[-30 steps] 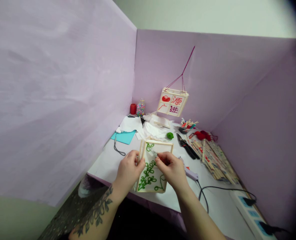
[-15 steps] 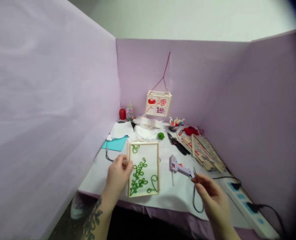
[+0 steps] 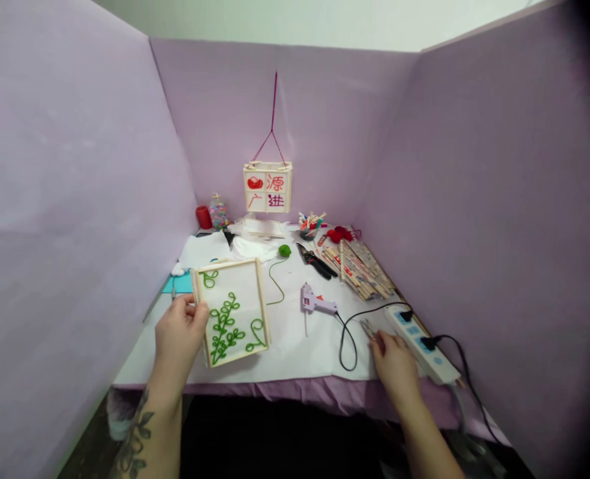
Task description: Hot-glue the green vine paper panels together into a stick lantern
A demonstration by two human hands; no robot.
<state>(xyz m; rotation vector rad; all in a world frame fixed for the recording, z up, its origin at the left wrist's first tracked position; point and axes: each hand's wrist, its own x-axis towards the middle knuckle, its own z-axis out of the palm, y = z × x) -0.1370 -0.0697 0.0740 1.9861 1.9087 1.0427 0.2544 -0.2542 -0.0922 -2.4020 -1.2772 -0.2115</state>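
Observation:
My left hand [image 3: 181, 332] grips a shallow wooden-stick frame [image 3: 261, 286] by its left edge, tilted over the table's front. Green cord [image 3: 225, 326] forms a leafy branch and curls on the frame's white panel. Low over the table at the right, my right hand [image 3: 394, 362] has its fingers closed around slim metal tweezers [image 3: 368, 327], tips pointing away to the left. A lilac glue gun [image 3: 317, 301] lies between the two hands, its black cord looping near the tweezers.
A white power strip [image 3: 424, 349] lies right of my right hand. Farther back are black-handled pruning shears [image 3: 317, 261], wooden sticks [image 3: 362, 269] and a green yarn ball [image 3: 285, 251]. A decorated lantern [image 3: 268, 187] hangs before the back wall. Partitions [image 3: 454, 199] enclose the table.
My right hand has lowered toward the table beside the power strip with the tweezers. The frame in my left hand has tilted and turned slightly. The whole view has shifted right.

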